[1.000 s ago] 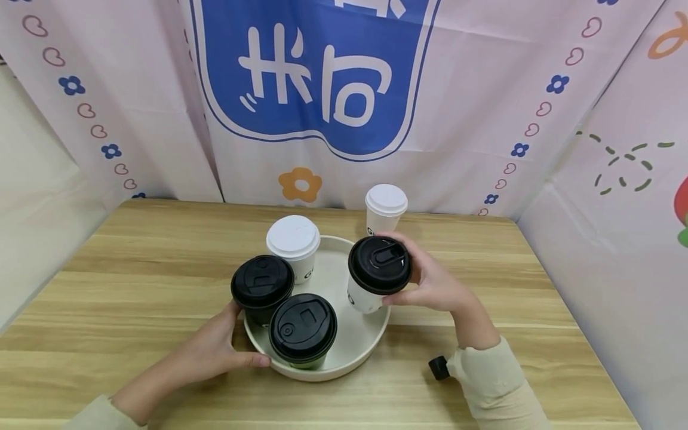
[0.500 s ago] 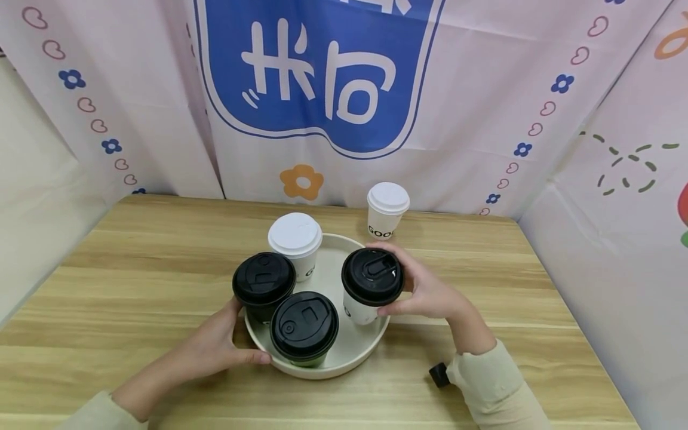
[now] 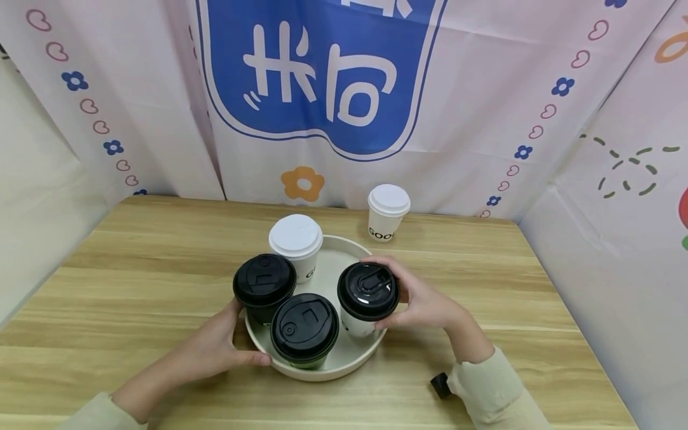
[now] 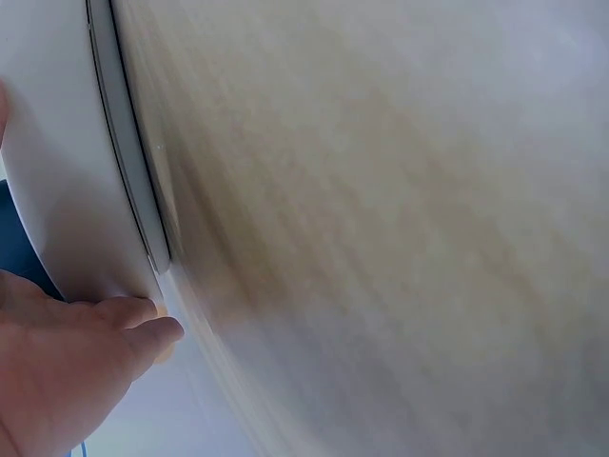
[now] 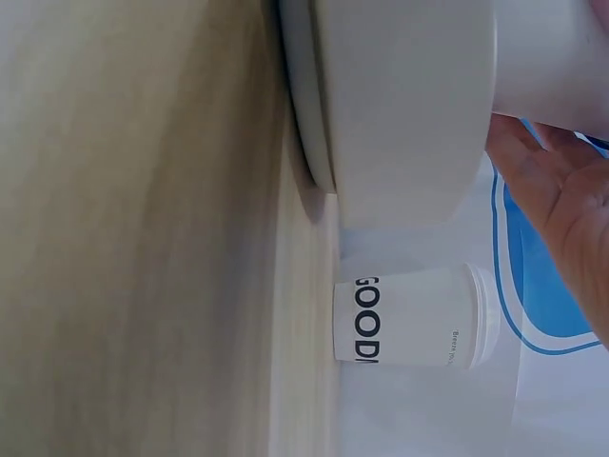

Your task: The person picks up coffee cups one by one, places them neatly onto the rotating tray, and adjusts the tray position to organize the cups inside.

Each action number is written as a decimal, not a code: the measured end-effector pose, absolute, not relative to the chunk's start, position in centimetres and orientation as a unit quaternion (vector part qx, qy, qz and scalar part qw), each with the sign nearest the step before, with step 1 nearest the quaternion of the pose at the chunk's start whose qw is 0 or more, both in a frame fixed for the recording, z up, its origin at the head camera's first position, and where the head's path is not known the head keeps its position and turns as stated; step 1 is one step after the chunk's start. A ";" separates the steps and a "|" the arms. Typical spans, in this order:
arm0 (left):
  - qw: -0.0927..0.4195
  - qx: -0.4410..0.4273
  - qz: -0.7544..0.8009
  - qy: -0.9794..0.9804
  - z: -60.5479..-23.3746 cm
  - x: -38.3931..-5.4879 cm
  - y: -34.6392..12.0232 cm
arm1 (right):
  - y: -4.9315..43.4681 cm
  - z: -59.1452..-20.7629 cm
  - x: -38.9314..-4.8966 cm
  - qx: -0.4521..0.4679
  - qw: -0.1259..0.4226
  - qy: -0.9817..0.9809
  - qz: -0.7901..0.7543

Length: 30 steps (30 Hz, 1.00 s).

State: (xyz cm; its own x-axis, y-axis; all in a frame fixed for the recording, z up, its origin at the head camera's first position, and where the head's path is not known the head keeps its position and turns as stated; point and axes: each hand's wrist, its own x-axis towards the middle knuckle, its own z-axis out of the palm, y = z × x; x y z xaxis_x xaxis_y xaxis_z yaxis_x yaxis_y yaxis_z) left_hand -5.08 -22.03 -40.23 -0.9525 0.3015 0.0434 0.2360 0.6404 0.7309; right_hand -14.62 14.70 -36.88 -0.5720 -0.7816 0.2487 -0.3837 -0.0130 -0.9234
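My right hand [image 3: 423,300] grips a white paper coffee cup [image 3: 356,322] with a glossy black lid, upright at the right side of a round cream tray [image 3: 344,365]. Whether its base touches the tray is hidden. My left hand [image 3: 206,349] holds the tray's left edge, with the thumb along the front rim and other fingers partly hidden. On the tray stand a dark cup [image 3: 264,280] with a black lid, a green cup [image 3: 304,331] with a black lid, and a white cup [image 3: 295,236] with a white lid. The left wrist view shows fingertips against the tray's side wall [image 4: 81,190].
Behind the tray at the right stands a smaller white cup [image 3: 384,224] with a white lid and dark lettering. A small black object [image 3: 440,385] is by the right sleeve. The wooden table [image 3: 134,269] ends at a printed cloth [image 3: 457,119].
My right hand has brought the black-lidded white cup down and toward the front of the tray, uncovering more of the small white cup behind. My left hand and the tray have stayed put.
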 end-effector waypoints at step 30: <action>0.041 0.151 0.391 0.907 -40.3 -5.1 -21.9 | 14.6 -37.5 -13.8 -0.426 0.202 0.690 -0.550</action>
